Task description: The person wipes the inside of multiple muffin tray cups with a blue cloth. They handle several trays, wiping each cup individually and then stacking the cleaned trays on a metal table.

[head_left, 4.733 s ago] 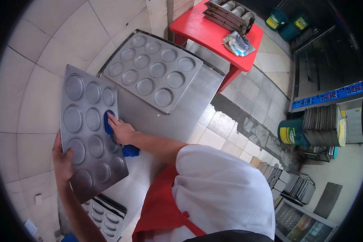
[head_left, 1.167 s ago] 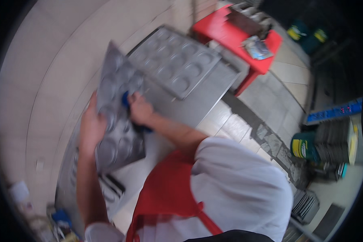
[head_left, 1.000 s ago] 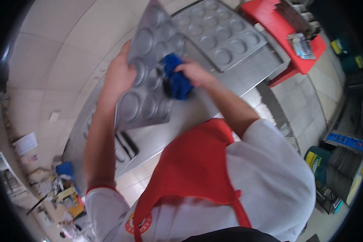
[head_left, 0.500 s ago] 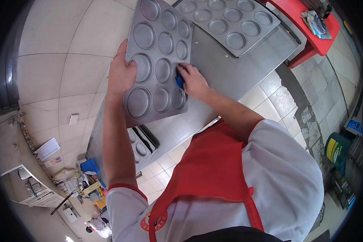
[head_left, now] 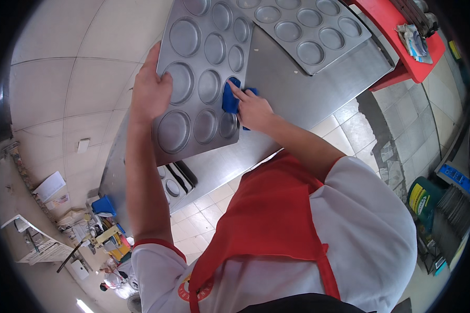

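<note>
A grey metal baking pan (head_left: 197, 104) with several round cups stands tilted up over the metal table. My left hand (head_left: 152, 86) grips its left edge, thumb on the front face and fingers out of sight behind. At the pan's right side my right hand (head_left: 253, 108) holds a blue cloth (head_left: 231, 96). The cloth lies against a cup in the right-hand column, with my fingertips pressing on it. Part of the cloth hangs out behind the hand.
Another round-cup pan (head_left: 318, 62) lies at the far side of the steel table (head_left: 282, 99). More pans (head_left: 173, 189) show below, near the table's front edge. A red table (head_left: 384, 31) stands at the far right with a crumpled packet (head_left: 413, 43). A person (head_left: 121, 281) is at the lower left.
The blue cloth shows more widely over the cup, and my right hand has shifted slightly down and right. My left hand still grips the pan. The whole view has shifted a little.
</note>
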A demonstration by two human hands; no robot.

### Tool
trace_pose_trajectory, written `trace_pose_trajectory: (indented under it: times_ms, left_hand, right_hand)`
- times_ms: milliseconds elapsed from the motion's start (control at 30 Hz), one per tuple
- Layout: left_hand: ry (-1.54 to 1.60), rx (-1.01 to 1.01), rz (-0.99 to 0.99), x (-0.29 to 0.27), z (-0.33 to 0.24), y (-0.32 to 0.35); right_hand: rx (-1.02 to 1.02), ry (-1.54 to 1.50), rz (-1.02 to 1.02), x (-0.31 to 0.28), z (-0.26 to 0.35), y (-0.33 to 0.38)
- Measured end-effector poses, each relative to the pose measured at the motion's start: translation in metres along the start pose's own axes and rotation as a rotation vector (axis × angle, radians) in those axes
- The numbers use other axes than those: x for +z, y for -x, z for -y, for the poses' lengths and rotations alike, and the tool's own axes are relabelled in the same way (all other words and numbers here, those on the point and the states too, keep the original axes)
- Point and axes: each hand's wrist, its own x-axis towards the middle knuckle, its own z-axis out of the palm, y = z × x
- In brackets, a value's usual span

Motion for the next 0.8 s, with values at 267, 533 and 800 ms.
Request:
trace_pose_trajectory:
  times_ms: [267,533,800]
  left_hand:
    - [-0.064,-0.007,0.000,0.006,-0.035,-0.005]
    - [-0.175,0.115,-0.047,0.001,-0.038,-0.003]
    - [-0.159,-0.012,0.066,-0.005,-0.069,0.007]
  right_hand:
    - [0.253,-0.181,0.056,0.013,0.011,-0.015]
    - [0.316,-1.203,-0.415,-0.075,-0.018,-0.029]
    - [0.003,0.081,-0.472,-0.081,-0.038,-0.081]
